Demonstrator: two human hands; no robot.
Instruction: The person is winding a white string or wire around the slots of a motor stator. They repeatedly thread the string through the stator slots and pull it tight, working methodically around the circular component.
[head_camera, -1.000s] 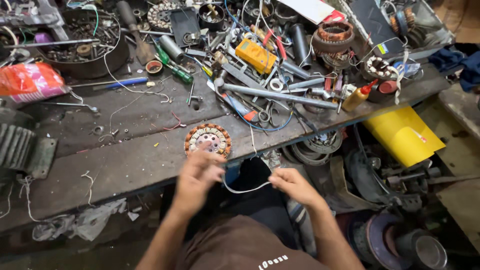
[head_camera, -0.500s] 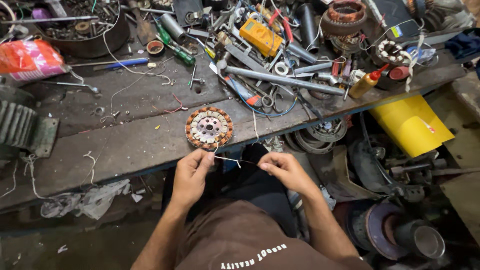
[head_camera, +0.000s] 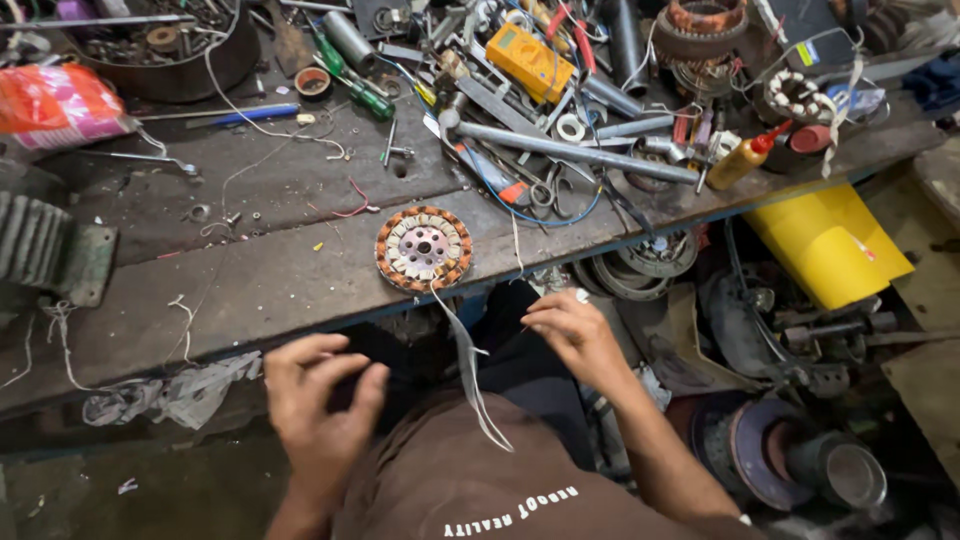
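The person's right hand (head_camera: 572, 330) hangs below the front edge of the workbench (head_camera: 250, 270) with its fingers drawn together, thumb and fingertips (head_camera: 535, 312) closed as if pinching something very thin; whether a wire is actually caught there is too fine to tell. Up and to the left of that pinch, lying flat on the bench near its edge, is the round motor stator (head_camera: 424, 248), ringed with copper-coloured windings around pale slots and a dark centre hole. From the stator's near side a pale strip (head_camera: 468, 360) droops off the bench and runs down between the 2 hands, ending over the person's brown shirt (head_camera: 470, 480); it passes just left of the right hand without clearly touching it. The left hand (head_camera: 318, 390) sits lower and well to the left of the strip, fingers loosely curled and empty, touching nothing that can be made out. Farther up from the right hand, across the bench, lie a long grey metal rod (head_camera: 575, 150), a yellow multimeter (head_camera: 530, 60) and green-handled screwdrivers (head_camera: 365, 92). To the right of the grip and higher, a yellow squeeze bottle (head_camera: 742, 160) with a red nozzle stands near the bench edge, and below it a yellow container (head_camera: 825, 245) rests among parts under the bench.
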